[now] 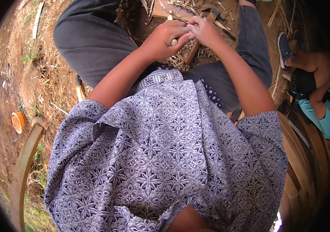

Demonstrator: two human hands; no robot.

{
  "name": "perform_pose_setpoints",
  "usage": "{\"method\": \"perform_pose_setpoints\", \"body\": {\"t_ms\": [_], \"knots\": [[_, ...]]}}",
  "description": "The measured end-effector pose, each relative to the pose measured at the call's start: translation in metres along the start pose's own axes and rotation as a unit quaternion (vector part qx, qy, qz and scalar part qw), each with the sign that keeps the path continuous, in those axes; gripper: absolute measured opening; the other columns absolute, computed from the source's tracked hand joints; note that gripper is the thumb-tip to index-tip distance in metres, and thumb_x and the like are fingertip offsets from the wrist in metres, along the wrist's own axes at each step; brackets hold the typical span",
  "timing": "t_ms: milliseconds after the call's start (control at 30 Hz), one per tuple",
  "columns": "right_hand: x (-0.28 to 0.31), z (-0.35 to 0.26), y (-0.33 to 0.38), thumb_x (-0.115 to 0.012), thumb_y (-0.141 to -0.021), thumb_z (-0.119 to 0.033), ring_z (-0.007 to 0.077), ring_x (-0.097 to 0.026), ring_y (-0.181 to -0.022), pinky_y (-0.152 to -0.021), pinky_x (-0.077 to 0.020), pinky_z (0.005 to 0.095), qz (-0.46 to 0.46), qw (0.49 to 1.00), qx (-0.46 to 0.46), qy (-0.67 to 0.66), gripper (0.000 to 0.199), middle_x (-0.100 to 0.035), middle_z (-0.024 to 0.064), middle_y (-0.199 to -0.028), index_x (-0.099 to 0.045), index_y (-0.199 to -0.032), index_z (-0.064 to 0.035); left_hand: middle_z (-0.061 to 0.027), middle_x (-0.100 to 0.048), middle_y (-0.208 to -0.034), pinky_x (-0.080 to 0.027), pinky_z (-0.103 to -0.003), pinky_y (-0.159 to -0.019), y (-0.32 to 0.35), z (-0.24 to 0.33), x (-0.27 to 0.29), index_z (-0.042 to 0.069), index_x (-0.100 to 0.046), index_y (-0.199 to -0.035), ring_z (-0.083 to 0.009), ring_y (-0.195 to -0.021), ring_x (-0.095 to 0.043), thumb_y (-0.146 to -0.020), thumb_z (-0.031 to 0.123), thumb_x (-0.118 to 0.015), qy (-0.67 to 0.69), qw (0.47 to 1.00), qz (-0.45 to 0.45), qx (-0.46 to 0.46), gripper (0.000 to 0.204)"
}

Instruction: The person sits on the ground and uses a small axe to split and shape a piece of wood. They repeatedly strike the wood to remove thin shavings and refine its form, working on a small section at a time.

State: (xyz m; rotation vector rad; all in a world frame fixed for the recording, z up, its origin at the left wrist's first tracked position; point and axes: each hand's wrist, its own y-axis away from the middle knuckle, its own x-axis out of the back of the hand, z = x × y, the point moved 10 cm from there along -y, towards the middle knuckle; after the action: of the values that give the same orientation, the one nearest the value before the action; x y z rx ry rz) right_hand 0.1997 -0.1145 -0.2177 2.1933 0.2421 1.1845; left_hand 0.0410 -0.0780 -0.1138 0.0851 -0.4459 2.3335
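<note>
Both my hands are close together in front of me, between my spread legs. My left hand (pixel 166 39) is closed around a pale wooden stick (pixel 173 42); one rounded end shows beside the thumb and the other sticks out beyond the knuckles. Touching it, my right hand (pixel 204 33) has its fingers curled round what looks like a knife. A thin dark blade (pixel 179 18) points from it to the far left, across the stick's far end. Its handle is hidden in the fingers. Under the hands lies a hammer-like tool (pixel 192 53) with a wooden handle.
A flat board (pixel 165 11) lies on the ground beyond my hands, among wood shavings (pixel 176 61). An orange bowl-like object (pixel 18 122) and a curved plank (pixel 25 166) are at the left. Long planks (pixel 302 162) lie at the right, near another person's leg (pixel 307 62).
</note>
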Motion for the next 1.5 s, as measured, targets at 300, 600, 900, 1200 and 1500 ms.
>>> {"method": "perform_pose_setpoints", "body": {"t_ms": [300,600,900,1200,1500], "knots": [[-0.032,0.030,-0.035,-0.058,-0.101,-0.041,0.0368,-0.070,-0.108,-0.090,-0.0536,0.0513,-0.009,0.993,-0.103,0.053,0.032,-0.073,0.0156,-0.112,-0.063,-0.124,-0.0178,-0.0128,-0.049,-0.072,-0.044,-0.043,-0.067,0.001,0.010,-0.013,0.001,-0.056,-0.078,-0.0321,-0.070,-0.054,-0.098,0.021,-0.068,-0.033,0.998,-0.027,-0.042,0.031],[0.009,0.004,-0.017,-0.064,-0.096,-0.052,0.0293,-0.072,-0.087,-0.078,-0.0538,0.0430,0.010,1.000,-0.028,0.003,0.041,-0.075,0.0101,-0.090,-0.073,-0.109,-0.0150,-0.0114,-0.043,-0.065,-0.041,-0.042,-0.061,0.005,0.002,-0.010,0.000,-0.053,-0.071,-0.0306,-0.066,-0.050,-0.094,0.019,-0.072,-0.036,0.998,-0.054,-0.005,0.036],[0.002,-0.006,-0.017,-0.061,-0.098,-0.050,0.0319,-0.070,-0.086,-0.076,-0.0529,0.0456,-0.005,0.998,-0.038,0.059,0.039,-0.073,0.0122,-0.093,-0.072,-0.111,-0.0148,-0.0130,-0.049,-0.065,-0.044,-0.043,-0.066,0.005,-0.006,-0.015,0.000,-0.055,-0.070,-0.0326,-0.067,-0.051,-0.097,0.017,-0.067,-0.028,0.998,-0.050,-0.018,0.034],[-0.024,-0.006,-0.058,-0.062,-0.096,-0.048,0.0357,-0.071,-0.091,-0.080,-0.0538,0.0482,0.040,0.997,-0.054,0.043,0.037,-0.073,0.0164,-0.099,-0.072,-0.113,-0.0171,-0.0124,-0.051,-0.065,-0.046,-0.043,-0.068,0.001,0.005,-0.029,0.000,-0.060,-0.072,-0.0320,-0.068,-0.053,-0.098,0.018,-0.068,-0.035,0.996,-0.069,-0.053,0.032],[-0.025,0.004,-0.067,-0.065,-0.093,-0.054,0.0307,-0.071,-0.085,-0.077,-0.0536,0.0449,0.030,0.999,-0.029,0.017,0.040,-0.074,0.0101,-0.092,-0.073,-0.100,-0.0152,-0.0121,-0.052,-0.067,-0.044,-0.042,-0.065,0.006,-0.008,-0.021,0.000,-0.060,-0.073,-0.0311,-0.068,-0.053,-0.097,0.016,-0.067,-0.055,0.997,-0.052,-0.018,0.030]]}}
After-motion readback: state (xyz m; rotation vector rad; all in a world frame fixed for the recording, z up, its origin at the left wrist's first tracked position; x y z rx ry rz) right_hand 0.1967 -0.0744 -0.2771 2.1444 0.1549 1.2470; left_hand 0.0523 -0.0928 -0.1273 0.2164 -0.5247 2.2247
